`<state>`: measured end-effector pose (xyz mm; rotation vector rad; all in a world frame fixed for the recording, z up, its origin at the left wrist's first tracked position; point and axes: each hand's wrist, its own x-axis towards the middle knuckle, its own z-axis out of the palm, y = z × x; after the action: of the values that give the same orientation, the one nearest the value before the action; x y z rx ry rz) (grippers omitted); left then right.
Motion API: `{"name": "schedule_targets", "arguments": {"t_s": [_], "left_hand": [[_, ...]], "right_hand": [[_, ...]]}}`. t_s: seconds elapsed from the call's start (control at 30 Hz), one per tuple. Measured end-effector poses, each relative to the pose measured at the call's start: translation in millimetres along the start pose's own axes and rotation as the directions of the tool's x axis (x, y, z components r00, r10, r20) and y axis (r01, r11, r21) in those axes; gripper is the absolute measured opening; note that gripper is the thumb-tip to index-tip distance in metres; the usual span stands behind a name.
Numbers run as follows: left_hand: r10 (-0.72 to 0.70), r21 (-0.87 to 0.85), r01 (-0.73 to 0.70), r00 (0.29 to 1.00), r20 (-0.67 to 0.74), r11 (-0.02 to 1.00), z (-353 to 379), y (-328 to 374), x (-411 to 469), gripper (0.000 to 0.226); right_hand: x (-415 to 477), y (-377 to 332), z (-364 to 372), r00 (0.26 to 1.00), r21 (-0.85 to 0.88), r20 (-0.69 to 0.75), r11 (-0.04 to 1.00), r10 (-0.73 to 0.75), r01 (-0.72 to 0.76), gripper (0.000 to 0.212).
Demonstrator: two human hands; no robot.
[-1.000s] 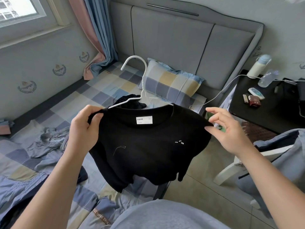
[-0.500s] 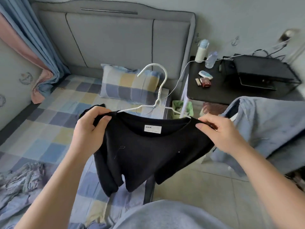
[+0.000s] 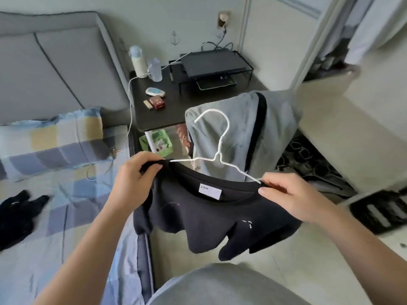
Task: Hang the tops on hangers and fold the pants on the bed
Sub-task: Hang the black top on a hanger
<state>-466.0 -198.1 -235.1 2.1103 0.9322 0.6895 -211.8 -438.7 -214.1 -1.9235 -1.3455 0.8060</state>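
Black top [image 3: 204,219] x1 on 1 white hanger [image 3: 218,155]; L hand [image 3: 134,179] & R hand [image 3: 286,194] each pinch a shoulder.

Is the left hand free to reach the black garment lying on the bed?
Probably not yet: the left hand grips a shoulder of the black top on the white hanger. Nothing stands between it and the black garment on the bed, so once it lets go the way looks open.

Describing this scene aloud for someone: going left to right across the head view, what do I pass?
Dark clothes on the bed, left hand, white label on the black shirt, right hand.
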Motion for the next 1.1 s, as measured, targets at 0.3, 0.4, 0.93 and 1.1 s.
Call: {"name": "schedule_targets", "arguments": {"t_s": [0.3,0.4,0.93,1.1], "left_hand": [[0.173,-0.025,-0.172,0.954,0.244,0.985,194.3,107.1,72.0,0.018],[0.241,-0.078,-0.229,0.912,0.331,0.970,255.3,149.5,88.2,0.020],[0.363,-0.285,-0.234,0.448,0.817,0.930,339.0,252.5,113.4,0.017],[0.452,-0.387,-0.254,0.296,0.842,0.887,333.9,261.9,151.6,0.019]], "right_hand": [[-113.3,78.7,-88.6,0.966,0.180,-0.174,0.971,0.190,-0.158,0.017],[-142.3,93.6,-101.8,0.925,0.391,-0.264,0.907,0.272,-0.155,0.012],[-90.3,124.7,-162.4,0.544,0.802,-0.567,0.565,0.618,0.195,0.007],[-24.5,113.0,-210.5,0.364,0.663,-0.738,0.709,0.568,0.238,0.007]]}}
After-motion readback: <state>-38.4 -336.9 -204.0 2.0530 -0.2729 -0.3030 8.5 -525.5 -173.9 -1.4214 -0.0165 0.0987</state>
